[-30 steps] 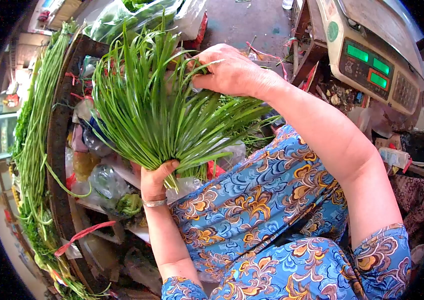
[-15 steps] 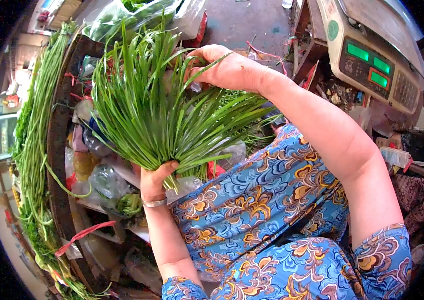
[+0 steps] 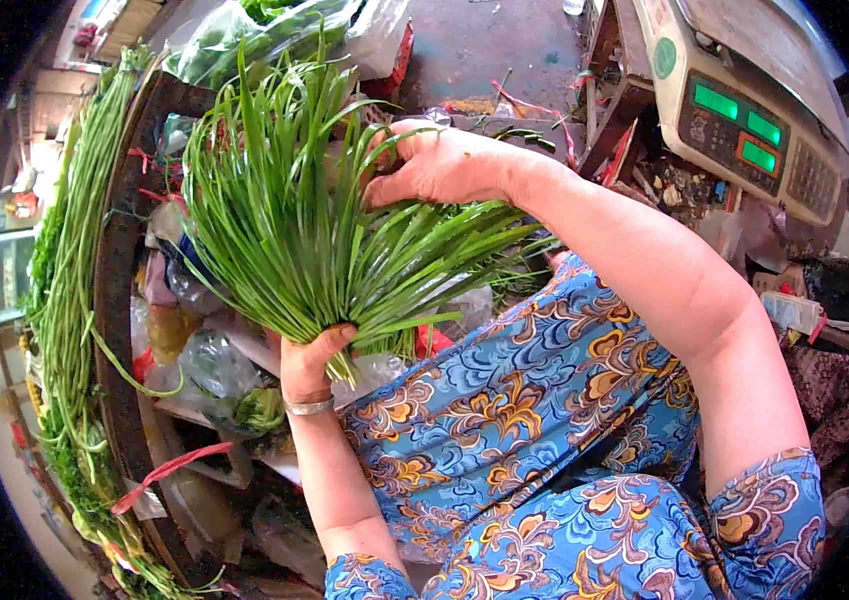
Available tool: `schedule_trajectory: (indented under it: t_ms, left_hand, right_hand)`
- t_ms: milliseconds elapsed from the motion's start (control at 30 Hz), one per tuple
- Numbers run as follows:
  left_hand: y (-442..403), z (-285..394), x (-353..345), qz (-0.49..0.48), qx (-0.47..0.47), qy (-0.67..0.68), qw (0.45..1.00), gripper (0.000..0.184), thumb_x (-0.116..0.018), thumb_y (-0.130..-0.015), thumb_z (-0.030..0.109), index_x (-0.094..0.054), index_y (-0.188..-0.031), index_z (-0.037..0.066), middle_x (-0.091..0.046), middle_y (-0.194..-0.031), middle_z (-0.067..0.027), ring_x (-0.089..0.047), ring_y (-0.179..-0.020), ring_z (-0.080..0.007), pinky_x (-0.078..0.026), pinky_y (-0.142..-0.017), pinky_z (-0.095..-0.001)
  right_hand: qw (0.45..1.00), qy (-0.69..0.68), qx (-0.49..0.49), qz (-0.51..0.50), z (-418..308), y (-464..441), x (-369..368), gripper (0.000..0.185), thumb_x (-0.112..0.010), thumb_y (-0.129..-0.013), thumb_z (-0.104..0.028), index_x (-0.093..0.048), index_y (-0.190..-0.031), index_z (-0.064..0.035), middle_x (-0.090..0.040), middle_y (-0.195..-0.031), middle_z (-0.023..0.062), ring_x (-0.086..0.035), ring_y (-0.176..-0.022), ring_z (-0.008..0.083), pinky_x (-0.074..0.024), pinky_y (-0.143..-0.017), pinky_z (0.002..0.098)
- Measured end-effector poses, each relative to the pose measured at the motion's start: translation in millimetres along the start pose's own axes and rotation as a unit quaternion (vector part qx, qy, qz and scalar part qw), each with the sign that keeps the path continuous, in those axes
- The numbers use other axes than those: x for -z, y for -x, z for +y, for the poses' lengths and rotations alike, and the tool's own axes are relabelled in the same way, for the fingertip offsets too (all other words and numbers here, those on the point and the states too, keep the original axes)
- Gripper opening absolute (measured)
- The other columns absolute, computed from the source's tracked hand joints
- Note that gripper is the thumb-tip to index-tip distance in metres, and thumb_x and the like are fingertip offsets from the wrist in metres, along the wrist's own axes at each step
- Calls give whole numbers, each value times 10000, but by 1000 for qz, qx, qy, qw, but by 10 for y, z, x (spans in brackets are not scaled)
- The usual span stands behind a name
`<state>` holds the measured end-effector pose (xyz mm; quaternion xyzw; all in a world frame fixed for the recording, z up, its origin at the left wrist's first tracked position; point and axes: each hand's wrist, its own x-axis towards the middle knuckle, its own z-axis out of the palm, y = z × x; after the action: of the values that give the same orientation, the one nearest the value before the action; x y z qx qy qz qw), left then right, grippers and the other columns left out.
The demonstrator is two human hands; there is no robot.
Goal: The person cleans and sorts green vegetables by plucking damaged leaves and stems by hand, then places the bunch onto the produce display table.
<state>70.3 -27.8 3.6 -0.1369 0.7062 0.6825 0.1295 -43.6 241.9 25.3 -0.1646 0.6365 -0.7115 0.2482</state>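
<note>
A fanned bunch of long green leaves (image 3: 289, 220) spreads upward and to the right from my left hand (image 3: 314, 365). The fingers of that hand are wrapped round the bunch near its stem ends, and short stem tips stick out below. My right hand (image 3: 429, 165) is at the upper right part of the fan, thumb and fingers bent among the leaves. A few leaf tips pass between or behind those fingers; the fingertips are partly hidden, so I cannot make out exactly what they grip.
Long green beans (image 3: 84, 270) lie along a dark ledge at the left. A scale (image 3: 744, 120) with green displays stands at the upper right. Plastic bags (image 3: 216, 365) sit below the bunch, and a bag of greens (image 3: 254, 45) is at the top. A red tie (image 3: 172, 473) hangs lower left.
My right hand has moved down a little and turned beside the leaves. Dark bits now show on the surface behind it. My left hand keeps its hold on the bunch.
</note>
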Motion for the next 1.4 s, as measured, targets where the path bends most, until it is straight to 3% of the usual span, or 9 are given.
schedule_trajectory:
  t_ms: [500,667,767,833,967,1033,1167,1300,1400]
  left_hand:
    - [-23,-4,8,1,18,2,1000,456,-757,-655,69,-602,-1079,6,-645,-935,-60,-613,-779,-180,-519,-632,-296]
    - [-62,-53,12,0,-10,-8,1000,434,-746,-667,64,-611,-1076,8,-647,-934,-54,-612,-789,-179,-516,-648,-298]
    - [-17,21,-83,12,-6,-12,1000,411,-742,-680,69,-612,-1066,11,-645,-919,-49,-615,-761,-172,-517,-593,-287]
    - [29,91,-139,30,13,11,999,385,-738,-696,71,-613,-1055,17,-643,-904,-48,-614,-736,-163,-512,-551,-276]
    - [-5,52,-39,20,21,16,999,372,-745,-702,74,-612,-1046,22,-638,-882,-50,-611,-717,-162,-509,-539,-277]
    - [-24,38,-23,13,14,31,999,379,-754,-693,79,-611,-1040,20,-636,-872,-51,-610,-697,-165,-510,-524,-279]
    - [-19,72,-45,25,0,25,999,389,-757,-694,79,-605,-1047,17,-635,-887,-56,-609,-699,-170,-511,-518,-281]
    - [-33,68,-41,16,15,24,999,394,-760,-697,72,-606,-1055,21,-638,-894,-57,-610,-709,-172,-510,-522,-281]
    - [-54,15,-20,27,11,18,999,386,-758,-701,62,-609,-1055,25,-640,-888,-55,-609,-698,-170,-507,-521,-277]
  right_hand:
    - [973,227,42,-6,161,-108,37,231,-719,-760,-166,-684,-929,-12,-687,-802,23,-555,-725,73,-461,-694,276]
    - [967,219,127,19,428,-209,-24,288,-740,-723,-134,-657,-981,-35,-660,-802,117,-597,-767,191,-471,-729,338]
    - [880,436,151,116,403,-221,60,270,-739,-720,-139,-646,-963,-68,-627,-799,200,-624,-761,303,-489,-718,387]
    - [895,356,215,160,298,-206,169,270,-739,-718,-137,-644,-956,-52,-621,-801,207,-615,-718,294,-487,-707,376]
    - [928,256,137,232,34,-93,436,173,-658,-850,-161,-649,-951,-21,-584,-744,-10,-529,-683,71,-463,-643,257]
    - [893,250,203,315,23,-115,537,204,-655,-803,-190,-685,-934,-36,-679,-795,126,-644,-732,190,-509,-699,313]
    - [896,185,277,293,79,-130,576,191,-660,-816,-174,-700,-984,-93,-659,-771,48,-608,-710,118,-500,-685,266]
    - [826,398,275,291,-34,-33,556,197,-672,-834,-200,-699,-1023,-149,-695,-876,48,-638,-782,128,-507,-757,267]
    - [924,239,228,192,-14,-46,528,209,-669,-842,-202,-692,-1035,-125,-708,-932,52,-657,-856,139,-505,-796,279]
